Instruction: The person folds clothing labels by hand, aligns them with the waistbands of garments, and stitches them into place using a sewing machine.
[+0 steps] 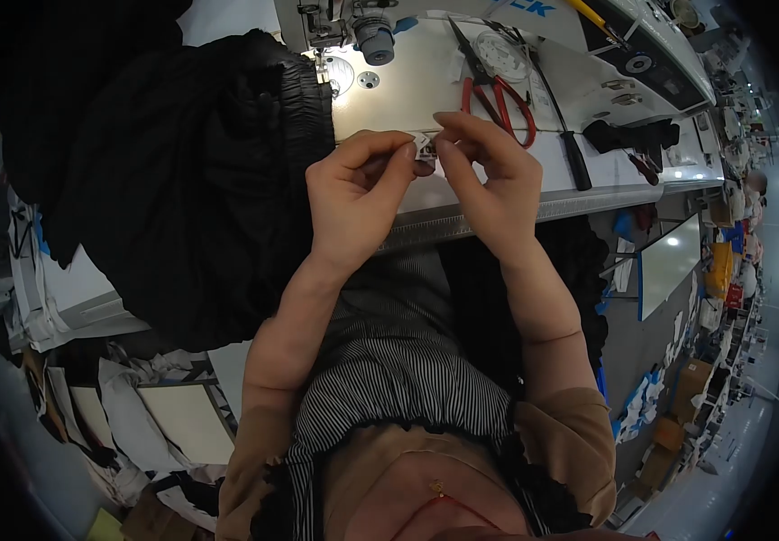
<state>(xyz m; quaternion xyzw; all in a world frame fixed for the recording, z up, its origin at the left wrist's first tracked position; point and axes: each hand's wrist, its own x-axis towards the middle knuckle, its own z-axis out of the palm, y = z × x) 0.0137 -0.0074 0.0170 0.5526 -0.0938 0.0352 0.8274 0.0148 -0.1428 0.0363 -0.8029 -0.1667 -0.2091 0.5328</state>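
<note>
**Fine Handling by Fingertip**

Reference point for all locations: the sewing machine head (374, 43), as seen from the operator's seat.

Workpiece. The small white tag (424, 144) is held in front of the machine head and slightly to its right, over the near part of the tabletop (398, 101). Dark marks show on its surface; from where I stand they are too small to read.

Grip condition. The left grip (353, 194) pinches the tag between thumb and index finger. The right grip (495, 185) has its thumb at the tag's right edge and its index finger raised; whether it also pinches the tag, I cannot tell.

Surroundings. The black garment (200, 194) lies to the left of the machine head, its gathered band (307, 104) reaching close to the needle area. The red-handled scissors (473, 65) and the black-handled tool (575, 160) lie to the right of the machine head, the tool farther out.

Recommended practice. Pinch only the edges, so that the marked face stays readable. Use light pressure; a piece this small would probably crease or slip easily. Steady both wrists before adjusting it. Keep the fingers clear of the needle area and the scissors.
</note>
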